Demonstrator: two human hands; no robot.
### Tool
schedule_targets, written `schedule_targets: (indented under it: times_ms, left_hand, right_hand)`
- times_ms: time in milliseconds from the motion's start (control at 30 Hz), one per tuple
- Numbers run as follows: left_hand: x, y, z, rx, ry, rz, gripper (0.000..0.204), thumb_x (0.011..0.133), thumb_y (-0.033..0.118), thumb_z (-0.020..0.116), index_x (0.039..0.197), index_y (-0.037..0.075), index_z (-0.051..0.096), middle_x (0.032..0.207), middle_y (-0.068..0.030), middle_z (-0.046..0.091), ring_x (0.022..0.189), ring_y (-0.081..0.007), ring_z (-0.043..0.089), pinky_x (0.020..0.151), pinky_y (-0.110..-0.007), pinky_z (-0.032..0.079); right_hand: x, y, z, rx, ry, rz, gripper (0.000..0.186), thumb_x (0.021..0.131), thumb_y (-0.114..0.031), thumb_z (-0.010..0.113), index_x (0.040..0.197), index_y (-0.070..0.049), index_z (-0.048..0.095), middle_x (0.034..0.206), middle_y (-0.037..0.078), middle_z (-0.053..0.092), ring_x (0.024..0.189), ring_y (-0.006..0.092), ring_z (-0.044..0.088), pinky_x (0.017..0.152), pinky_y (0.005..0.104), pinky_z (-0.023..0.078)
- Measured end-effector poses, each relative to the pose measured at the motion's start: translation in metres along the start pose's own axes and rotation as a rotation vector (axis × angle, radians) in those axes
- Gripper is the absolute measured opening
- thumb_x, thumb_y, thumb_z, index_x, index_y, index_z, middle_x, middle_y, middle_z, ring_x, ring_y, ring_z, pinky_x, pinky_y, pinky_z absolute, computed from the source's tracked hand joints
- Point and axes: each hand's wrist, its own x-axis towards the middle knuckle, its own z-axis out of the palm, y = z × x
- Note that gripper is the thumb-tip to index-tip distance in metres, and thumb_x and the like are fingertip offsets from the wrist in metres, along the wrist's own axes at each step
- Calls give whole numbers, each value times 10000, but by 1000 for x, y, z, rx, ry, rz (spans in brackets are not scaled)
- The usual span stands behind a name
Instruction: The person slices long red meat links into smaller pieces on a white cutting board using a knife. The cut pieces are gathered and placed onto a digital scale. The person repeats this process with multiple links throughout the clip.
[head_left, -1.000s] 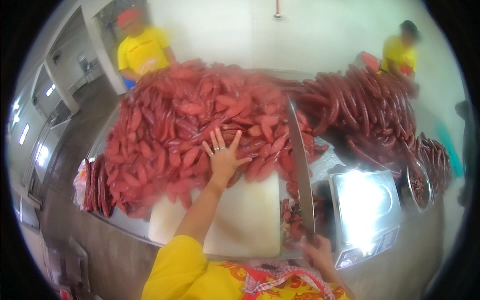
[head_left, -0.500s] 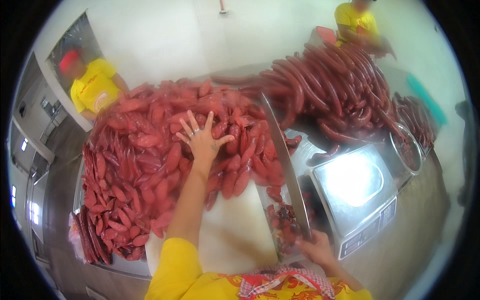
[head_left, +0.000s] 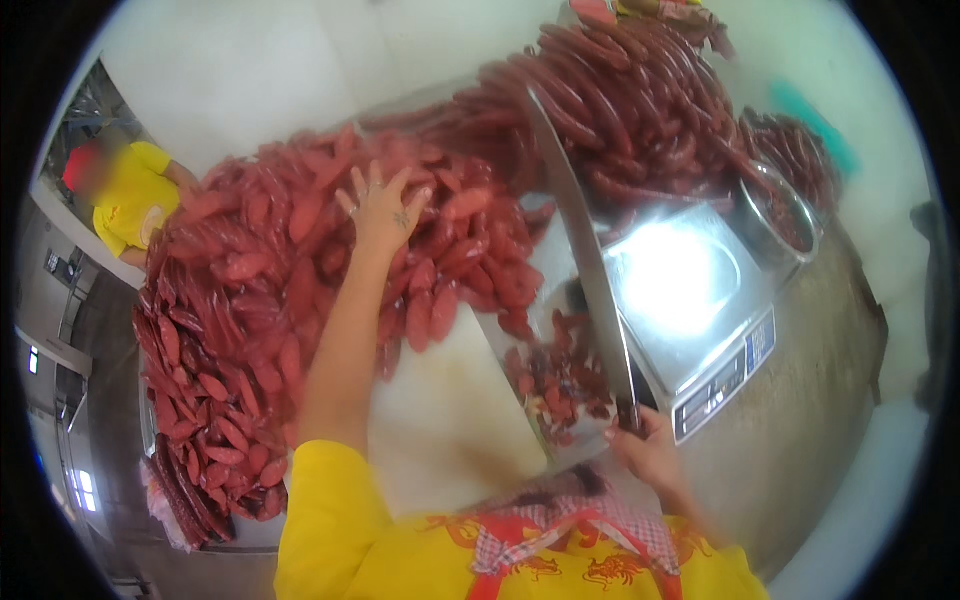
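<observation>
All positions are given relative to the board [head_left: 440, 430].

Left hand [head_left: 383, 212]: open, palm down, fingers spread, with nothing gripped. I reach it past the far edge of the board, onto the slices [head_left: 270, 240]. The spread presumably lets the hand cover many loose pieces at once; how hard it presses, I cannot tell.

Right hand [head_left: 648, 450]: closed around the handle of the knife [head_left: 588, 255], near the right corner of the board on my side. The long blade points away from me, along the right of the board. This angle appears to keep the edge clear of my left arm. Whether the blade rests on anything, I cannot tell.

Slices: heaped beyond the board and to its left, overlapping its far edge. The near part of the board is bare, probably because the heap sits far back.

Scraps [head_left: 560, 375]: just beside the right edge of the board, apparently separated from the slices.

Scale [head_left: 680, 280]: right of the board, past the knife, with its display panel facing me, presumably for easy reading.

Sausages [head_left: 640, 110]: whole, stacked beyond the board to the right.

Bowl [head_left: 768, 238]: farther right of the board, beside the scale, seemingly containing small pieces.
</observation>
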Motion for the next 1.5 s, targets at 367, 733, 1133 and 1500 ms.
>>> schedule_targets:
  times_ms: [367, 733, 1133, 1500]
  left_hand:
    - [-137, 77, 37, -530, -552, 538, 240, 787, 138, 690, 1024, 166, 704, 1159, -73, 627, 1132, -284, 525, 968, -445, 375]
    - [-112, 98, 106, 7, -167, 369, 226, 889, 261, 586, 1044, 271, 750, 1541, -95, 333, 1413, -343, 280, 1123, -516, 214]
    - [-212, 3, -35, -146, -16, 253, 467, 846, 281, 690, 1284, 159, 587, 1479, -188, 386, 1392, -404, 302, 1112, -534, 246]
    - [-390, -169, -151, 423, -175, -44, 1076, 702, 707, 674, 1511, 134, 257, 1541, -340, 77, 1431, -515, 65, 1123, -620, 98]
  right_hand:
    - [-29, 7, -18, 41, 11, 4, 178, 842, -149, 737, 866, -20, 617, 648, -36, 541, 524, 46, 462, 483, 224, 360]
    - [-59, 34, -40, 81, 109, -65, 179, 815, -128, 745, 862, -16, 615, 622, 0, 573, 535, 59, 507, 476, 223, 374]
    - [-40, 22, -32, 133, -62, 34, 130, 832, -61, 700, 838, -19, 577, 592, 14, 551, 462, 82, 489, 431, 233, 354]
    - [-20, 10, 7, -112, -270, -1, 165, 848, -144, 722, 844, -15, 620, 609, -13, 569, 499, 49, 491, 464, 212, 367]
